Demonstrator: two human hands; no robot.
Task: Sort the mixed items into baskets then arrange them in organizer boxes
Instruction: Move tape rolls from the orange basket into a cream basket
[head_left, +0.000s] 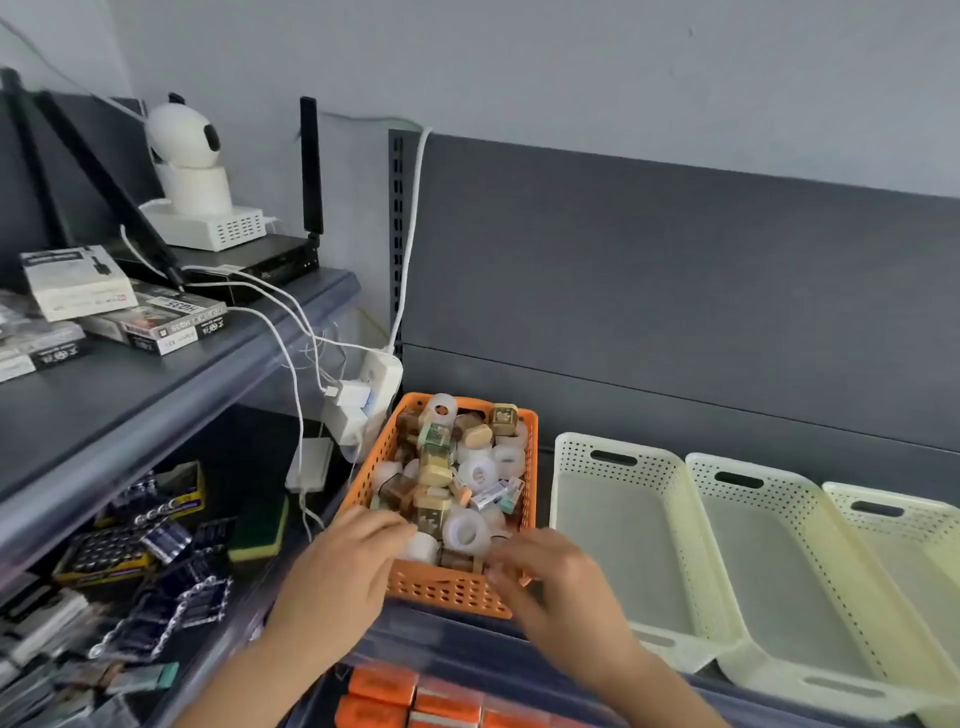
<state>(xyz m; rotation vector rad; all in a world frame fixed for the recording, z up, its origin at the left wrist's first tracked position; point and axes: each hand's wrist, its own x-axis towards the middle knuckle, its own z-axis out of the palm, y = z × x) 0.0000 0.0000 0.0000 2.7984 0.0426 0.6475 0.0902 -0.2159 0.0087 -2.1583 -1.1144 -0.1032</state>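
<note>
Orange basket (447, 587) sits between left hand (343, 566), right hand (561, 587).

Right of the right grip (550, 577), three cream baskets (571, 467) lie open-topped and bare inside. Ahead of both grips the orange basket (447, 590) is heaped full; a power strip (383, 371) hangs beyond the left grip (348, 566).

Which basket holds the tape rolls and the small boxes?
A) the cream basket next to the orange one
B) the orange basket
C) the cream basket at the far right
B: the orange basket is piled with tape rolls and small boxes, while the cream baskets beside it show only bare floors.
</note>
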